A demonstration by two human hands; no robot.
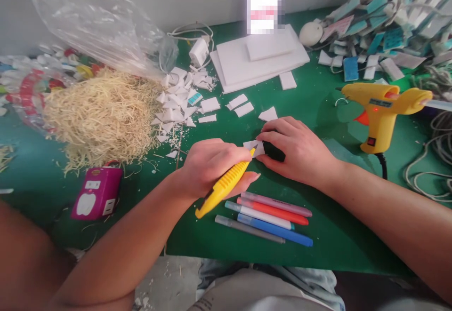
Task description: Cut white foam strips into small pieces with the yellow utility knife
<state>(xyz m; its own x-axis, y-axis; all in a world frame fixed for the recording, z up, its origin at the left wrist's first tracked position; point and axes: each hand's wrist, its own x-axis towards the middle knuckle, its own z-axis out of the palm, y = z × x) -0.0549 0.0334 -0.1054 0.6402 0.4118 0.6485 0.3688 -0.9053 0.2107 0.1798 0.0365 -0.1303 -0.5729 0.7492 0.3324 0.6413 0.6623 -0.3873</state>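
Observation:
My left hand (206,163) is wrapped round a yellow utility knife (228,185), its blade pointing away to the upper right. The blade tip meets a small white foam board piece (250,145) on the green table. My right hand (294,148) has that piece's right end between thumb and fingertips, partly hiding it. Just beyond my hands lie loose white offcuts, one of them a pointed scrap (268,114). Several markers lie side by side nearer my body, among them a red marker (273,211) and a blue marker (275,230).
A yellow hot glue gun (381,118) with a lit red light stands at right, near coiled cord (429,155). White foam sheets (261,68) are stacked behind. Wood shavings (106,113) and a magenta power adapter (97,193) occupy the left; foam scraps (384,24) fill the far right.

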